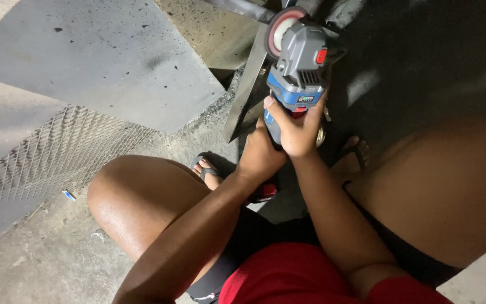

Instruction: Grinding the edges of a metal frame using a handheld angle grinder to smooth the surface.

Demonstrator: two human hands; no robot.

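Note:
A grey and blue cordless angle grinder [299, 67] with a red switch points away from me, its round disc [281, 29] at the far end near a grey metal bar [250, 93]. My right hand [298, 125] wraps around the grinder's body just behind the blue band. My left hand [259, 155] grips lower down, around the handle end, where a red and black battery part [265, 192] shows beneath the wrist. I squat over the work, knees wide apart.
A flat grey metal sheet [102, 62] lies on the concrete floor at the left, with a panel of expanded metal mesh [52, 152] in front of it. My sandalled feet [208, 170] rest beside the bar. Dark shadow covers the floor at the upper right.

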